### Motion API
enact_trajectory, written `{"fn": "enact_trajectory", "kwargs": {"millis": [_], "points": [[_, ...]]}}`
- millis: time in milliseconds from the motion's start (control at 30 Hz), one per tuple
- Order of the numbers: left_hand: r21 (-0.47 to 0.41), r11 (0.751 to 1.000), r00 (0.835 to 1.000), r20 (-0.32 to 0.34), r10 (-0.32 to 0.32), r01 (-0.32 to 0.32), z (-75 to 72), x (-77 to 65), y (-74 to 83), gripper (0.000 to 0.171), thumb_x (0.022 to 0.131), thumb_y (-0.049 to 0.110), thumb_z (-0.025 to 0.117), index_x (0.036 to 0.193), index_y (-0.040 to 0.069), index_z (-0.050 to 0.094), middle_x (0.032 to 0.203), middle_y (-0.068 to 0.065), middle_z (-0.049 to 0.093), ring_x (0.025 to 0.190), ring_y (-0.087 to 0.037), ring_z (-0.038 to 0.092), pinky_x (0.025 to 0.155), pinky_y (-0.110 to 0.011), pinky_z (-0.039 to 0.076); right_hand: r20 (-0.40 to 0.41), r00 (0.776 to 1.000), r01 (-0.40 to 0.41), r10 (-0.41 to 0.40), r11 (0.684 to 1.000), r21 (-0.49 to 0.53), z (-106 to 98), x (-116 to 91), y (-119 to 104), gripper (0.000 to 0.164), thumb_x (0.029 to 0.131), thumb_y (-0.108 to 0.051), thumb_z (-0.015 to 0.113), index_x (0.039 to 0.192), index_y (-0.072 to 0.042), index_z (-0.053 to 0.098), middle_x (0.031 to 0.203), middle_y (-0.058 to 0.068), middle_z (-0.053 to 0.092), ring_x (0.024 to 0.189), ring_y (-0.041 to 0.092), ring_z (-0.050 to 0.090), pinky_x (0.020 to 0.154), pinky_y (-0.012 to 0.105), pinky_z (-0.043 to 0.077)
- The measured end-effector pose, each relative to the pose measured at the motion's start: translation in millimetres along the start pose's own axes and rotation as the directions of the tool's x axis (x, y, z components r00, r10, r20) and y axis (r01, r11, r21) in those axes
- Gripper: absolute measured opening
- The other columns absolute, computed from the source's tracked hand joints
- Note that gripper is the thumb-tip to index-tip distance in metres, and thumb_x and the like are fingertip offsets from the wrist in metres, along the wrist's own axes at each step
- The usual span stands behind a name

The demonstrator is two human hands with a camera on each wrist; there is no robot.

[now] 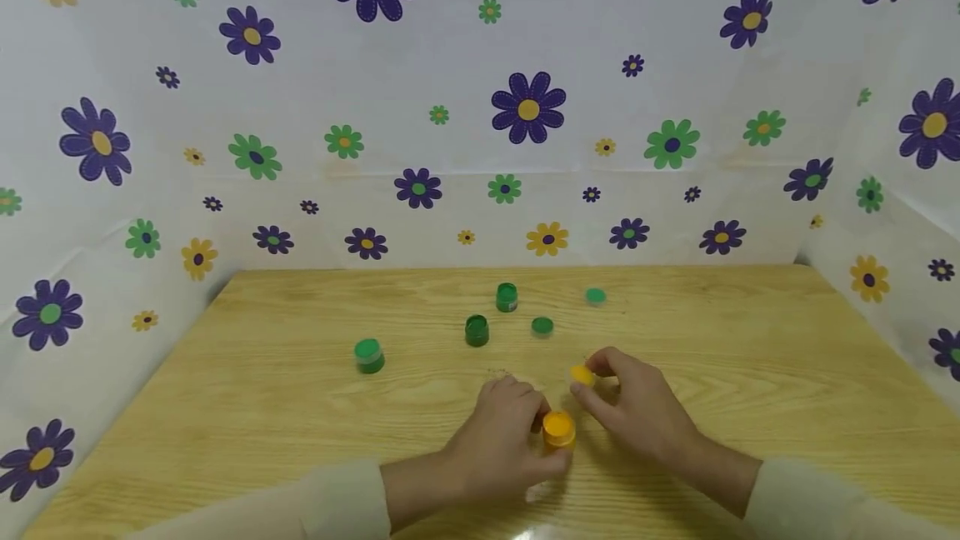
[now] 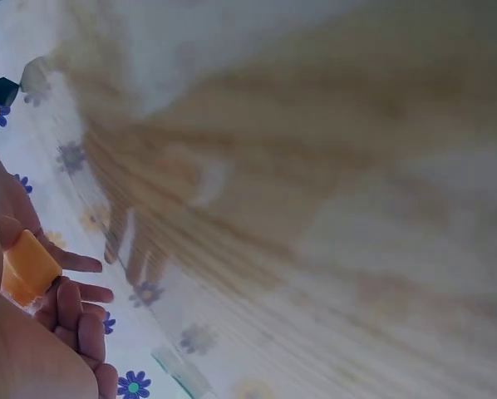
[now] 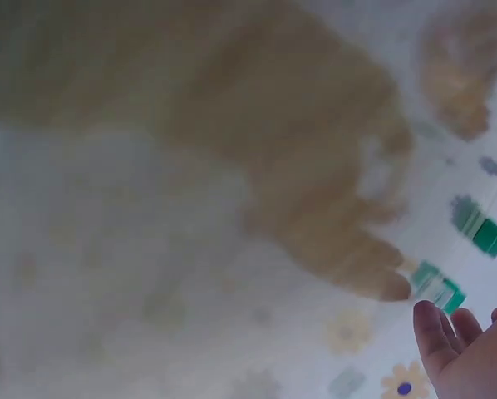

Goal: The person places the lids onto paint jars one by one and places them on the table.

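Observation:
My left hand (image 1: pixel 502 432) grips a small jar of orange-yellow paint (image 1: pixel 558 430) between thumb and fingers. The jar stands upright, with paint showing at its uncovered top. To its upper right, my right hand (image 1: pixel 637 407) holds a yellow lid (image 1: pixel 582 375) between thumb and forefinger, low over the table and apart from the jar. In the left wrist view the orange jar (image 2: pixel 32 270) shows within the curled left fingers. The right wrist view catches part of the right hand (image 3: pixel 477 357), while the lid is hidden there.
On the wooden table (image 1: pixel 262 440) stand two uncovered green jars (image 1: pixel 477 331), with two green lids (image 1: pixel 542 326) lying to their right. A lidded green jar (image 1: pixel 369 356) stands at left. Flower-printed white cloth (image 1: pixel 450 48) encloses the back and sides.

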State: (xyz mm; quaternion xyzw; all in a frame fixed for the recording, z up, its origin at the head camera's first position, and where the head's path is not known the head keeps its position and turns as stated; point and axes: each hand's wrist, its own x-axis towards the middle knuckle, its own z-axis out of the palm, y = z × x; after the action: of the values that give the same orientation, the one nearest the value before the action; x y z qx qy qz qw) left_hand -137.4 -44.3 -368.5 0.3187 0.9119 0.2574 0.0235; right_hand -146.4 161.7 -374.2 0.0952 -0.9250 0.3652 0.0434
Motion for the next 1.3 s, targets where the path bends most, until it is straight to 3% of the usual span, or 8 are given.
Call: {"fn": "enact_trajectory", "kwargs": {"millis": [167, 267, 367, 467, 667, 933, 1133, 1300], "points": [[-0.068, 0.997, 0.999, 0.025, -0.028, 0.03, -1.3, -5.7, 5.5, 0.029, 0.081, 0.04, 0.072, 0.093, 0.013, 0.069, 0.083, 0.015, 0.055, 0.082, -0.003, 0.045, 0.089, -0.034, 0.037, 0.03, 0.996, -0.089, 0.085, 0.973, 0.211, 7.6, -6.9, -9.7, 0.03, 0.101, -0.032, 0.056, 0.114, -0.005, 0.062, 0.116, 0.008, 0.067, 0.113, 0.025, 0.064, 0.093, 0.039, 0.055], [-0.063, 0.998, 0.999, 0.024, -0.026, 0.027, -1.1, -6.4, 6.5, 0.031, 0.081, 0.041, 0.072, 0.094, 0.013, 0.069, 0.082, 0.015, 0.055, 0.082, -0.003, 0.044, 0.091, -0.035, 0.037, 0.029, 0.997, -0.075, 0.07, 0.967, 0.243, 10.0, -8.2, -13.5, 0.032, 0.103, -0.033, 0.052, 0.117, -0.005, 0.059, 0.121, 0.01, 0.065, 0.119, 0.029, 0.061, 0.097, 0.043, 0.053], [-0.011, 1.0, 1.0, 0.019, 0.003, -0.003, -1.1, -5.2, 2.2, 0.031, 0.082, 0.042, 0.071, 0.094, 0.013, 0.068, 0.083, 0.015, 0.054, 0.082, -0.003, 0.044, 0.09, -0.033, 0.037, -0.005, 1.0, 0.018, -0.017, 0.987, 0.16, 13.3, -7.1, -14.1, 0.031, 0.102, -0.029, 0.053, 0.12, -0.004, 0.057, 0.123, 0.012, 0.062, 0.12, 0.032, 0.06, 0.098, 0.047, 0.051], [0.055, 0.998, 0.999, 0.013, 0.034, -0.035, -3.1, -3.8, -5.4, 0.028, 0.082, 0.041, 0.072, 0.091, 0.015, 0.066, 0.082, 0.015, 0.055, 0.082, -0.004, 0.044, 0.087, -0.03, 0.036, -0.061, 0.99, 0.124, -0.125, 0.992, -0.017, 17.7, -4.5, -11.7, 0.029, 0.101, -0.027, 0.053, 0.119, -0.004, 0.057, 0.12, 0.012, 0.062, 0.118, 0.032, 0.058, 0.1, 0.052, 0.046], [0.193, 0.978, 0.997, 0.01, 0.082, -0.082, -5.3, -3.6, -15.5, 0.029, 0.082, 0.043, 0.071, 0.086, 0.015, 0.064, 0.083, 0.012, 0.055, 0.081, -0.007, 0.043, 0.094, -0.034, 0.038, -0.102, 0.963, 0.212, -0.25, 0.935, -0.284, 20.1, 0.5, -7.1, 0.029, 0.099, -0.033, 0.054, 0.114, -0.008, 0.059, 0.11, 0.004, 0.06, 0.107, 0.024, 0.051, 0.099, 0.05, 0.035], [0.305, 0.946, 0.994, 0.018, 0.107, -0.108, -4.2, -2.0, -22.1, 0.035, 0.083, 0.045, 0.069, 0.093, 0.012, 0.066, 0.087, 0.009, 0.056, 0.083, -0.009, 0.044, 0.089, -0.03, 0.038, -0.05, 0.919, 0.346, -0.392, 0.859, -0.378, 21.7, -0.1, -8.5, 0.023, 0.093, -0.032, 0.058, 0.103, -0.011, 0.057, 0.093, -0.002, 0.051, 0.088, 0.015, 0.043, 0.087, 0.039, 0.037], [0.358, 0.929, 0.995, -0.001, 0.1, -0.094, -4.6, -0.6, -27.4, 0.036, 0.085, 0.045, 0.068, 0.095, 0.011, 0.066, 0.086, 0.007, 0.056, 0.083, -0.01, 0.044, 0.085, -0.029, 0.037, -0.04, 0.896, 0.391, -0.443, 0.827, -0.404, 23.3, -2.0, -6.7, 0.024, 0.09, -0.034, 0.06, 0.099, -0.013, 0.055, 0.092, -0.002, 0.052, 0.089, 0.014, 0.045, 0.088, 0.038, 0.039], [0.397, 0.912, 0.989, -0.048, 0.136, -0.107, -1.7, 1.3, -29.7, 0.034, 0.09, 0.043, 0.063, 0.099, 0.01, 0.063, 0.089, 0.005, 0.055, 0.086, -0.012, 0.045, 0.083, -0.029, 0.036, -0.04, 0.872, 0.424, -0.488, 0.793, -0.437, 22.2, -1.9, -5.8, 0.027, 0.088, -0.038, 0.061, 0.099, -0.014, 0.055, 0.092, -0.003, 0.051, 0.09, 0.014, 0.046, 0.089, 0.038, 0.038]]}}
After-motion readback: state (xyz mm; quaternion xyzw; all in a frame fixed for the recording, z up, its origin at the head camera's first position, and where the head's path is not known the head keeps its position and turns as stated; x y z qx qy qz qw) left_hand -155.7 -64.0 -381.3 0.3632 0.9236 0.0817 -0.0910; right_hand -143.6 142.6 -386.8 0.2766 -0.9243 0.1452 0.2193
